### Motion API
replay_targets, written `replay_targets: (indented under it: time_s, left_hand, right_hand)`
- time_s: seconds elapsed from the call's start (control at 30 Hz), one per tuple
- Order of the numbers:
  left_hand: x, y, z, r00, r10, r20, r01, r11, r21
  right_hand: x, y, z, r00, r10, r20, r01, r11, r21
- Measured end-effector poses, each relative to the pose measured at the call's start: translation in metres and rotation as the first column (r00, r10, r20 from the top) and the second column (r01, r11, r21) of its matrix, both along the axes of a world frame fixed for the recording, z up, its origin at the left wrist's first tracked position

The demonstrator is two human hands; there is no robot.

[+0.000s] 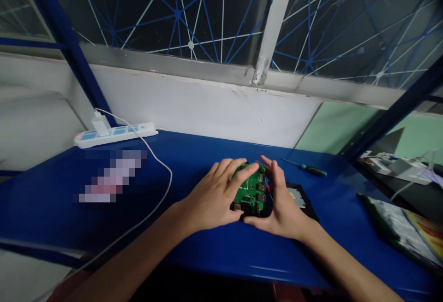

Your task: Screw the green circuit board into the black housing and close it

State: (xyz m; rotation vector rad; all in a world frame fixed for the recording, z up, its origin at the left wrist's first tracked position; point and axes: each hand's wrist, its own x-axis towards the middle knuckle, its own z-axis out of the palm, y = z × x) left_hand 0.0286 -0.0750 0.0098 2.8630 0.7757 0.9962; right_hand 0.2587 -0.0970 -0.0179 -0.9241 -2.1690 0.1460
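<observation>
A green circuit board [252, 190] sits in a black housing [304, 200] on the blue table [194, 173], near its front middle. My left hand [214, 196] covers the board's left side, fingers curled over its top edge. From the right, my right hand [280, 200] grips the board, thumb under its lower edge and fingers along the right side. Both hands are closed on the board. Most of the housing is hidden beneath the hands.
A green-handled screwdriver [309, 168] lies just behind the right hand. At the back left is a white power strip [114, 134] with a charger and a white cable [162, 173] trailing forward. A printed plastic bag [401, 228] lies at the right edge.
</observation>
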Motion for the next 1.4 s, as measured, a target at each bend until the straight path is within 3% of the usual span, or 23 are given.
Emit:
replay_targets:
  time_s: [0.1,0.2,0.33,0.47,0.7,0.93,1.13,1.4]
  left_hand:
    - [-0.001,0.001,-0.006,0.972,-0.083,0.220,0.122,0.979,-0.166]
    - [-0.001,0.001,-0.015,0.922,-0.126,0.365,0.252,0.913,-0.321]
    - [0.002,0.000,-0.021,0.870,-0.158,0.466,0.363,0.847,-0.389]
    - [0.001,0.002,-0.020,0.842,-0.131,0.523,0.397,0.807,-0.436]
    - [-0.015,0.020,-0.031,0.844,-0.012,0.536,0.201,0.934,-0.296]
    - [-0.029,0.027,-0.043,0.932,0.023,0.361,0.051,0.980,-0.195]
    - [-0.027,0.015,-0.037,0.975,-0.045,0.220,0.065,0.995,-0.082]
    - [-0.027,0.007,-0.033,0.975,-0.054,0.215,0.079,0.991,-0.107]
  right_hand:
    - [0.002,0.001,0.001,0.997,0.044,-0.060,-0.049,0.995,-0.091]
    - [0.001,0.002,0.002,0.994,0.090,-0.065,-0.101,0.975,-0.200]
    - [-0.001,0.001,0.001,0.990,0.118,-0.073,-0.133,0.959,-0.250]
    - [0.000,0.001,-0.001,0.996,0.040,-0.084,-0.059,0.972,-0.229]
    - [0.003,0.007,-0.002,0.990,-0.128,-0.065,0.117,0.982,-0.151]
    - [0.007,0.009,-0.001,0.993,-0.121,-0.004,0.119,0.977,-0.178]
    - [0.012,0.009,0.000,0.998,-0.068,0.015,0.070,0.983,-0.169]
    - [0.010,0.006,0.008,0.999,-0.051,-0.014,0.048,0.989,-0.138]
